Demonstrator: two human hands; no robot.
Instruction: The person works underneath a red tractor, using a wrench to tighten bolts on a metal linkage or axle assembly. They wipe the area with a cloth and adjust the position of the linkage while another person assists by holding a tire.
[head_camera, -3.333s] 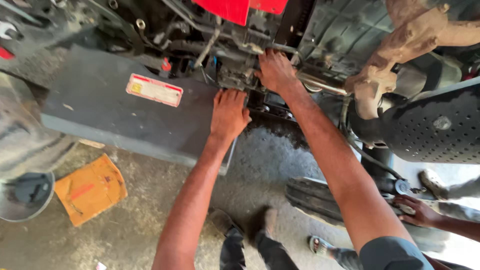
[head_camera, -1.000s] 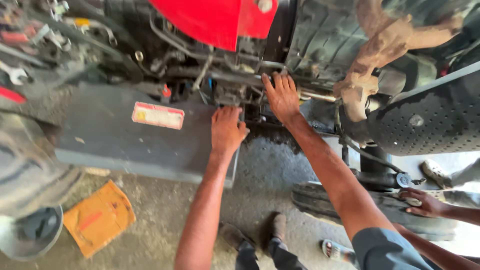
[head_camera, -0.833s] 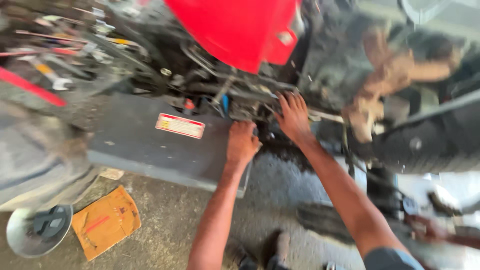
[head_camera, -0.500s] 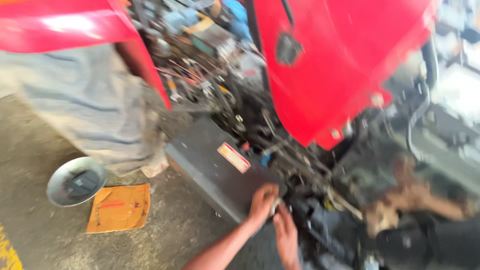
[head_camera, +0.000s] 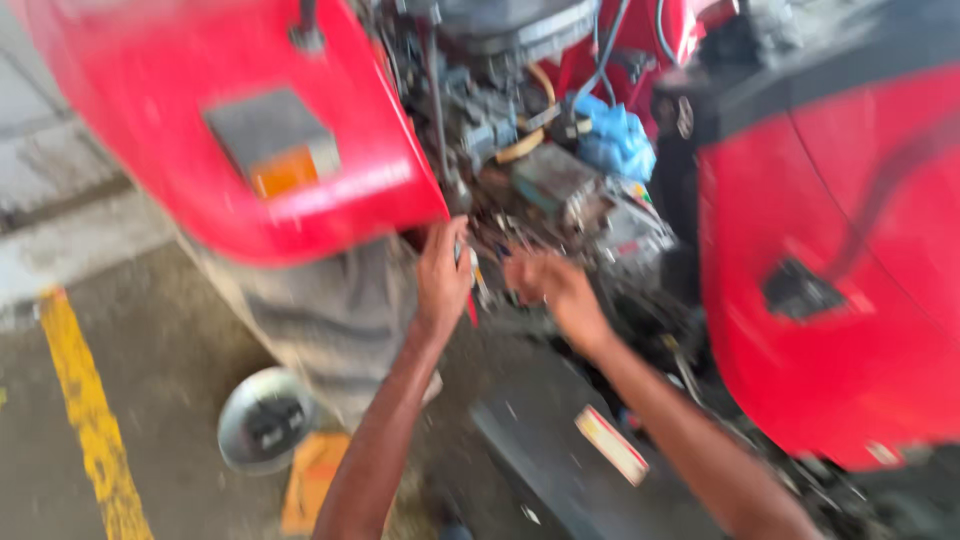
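Motion blur smears everything — what the left hand (head_camera: 443, 275) touches is unclear.

engine parts (head_camera: 560, 190): grey, greasy metal block with hoses and wires, blurred; it sits between the two red panels, just above both hands.
red fender (head_camera: 250, 130): curved red panel with a grey and orange lamp, left of the engine parts; its lower edge is at the left hand (head_camera: 443, 275).
right hand (head_camera: 550, 285): fingers spread, just below the engine parts; contact is not clear.

Grey concrete floor (head_camera: 150, 360), dusty, daylight; yellow painted line (head_camera: 90, 420) lower left; raised kerb (head_camera: 70, 240) at left edge.
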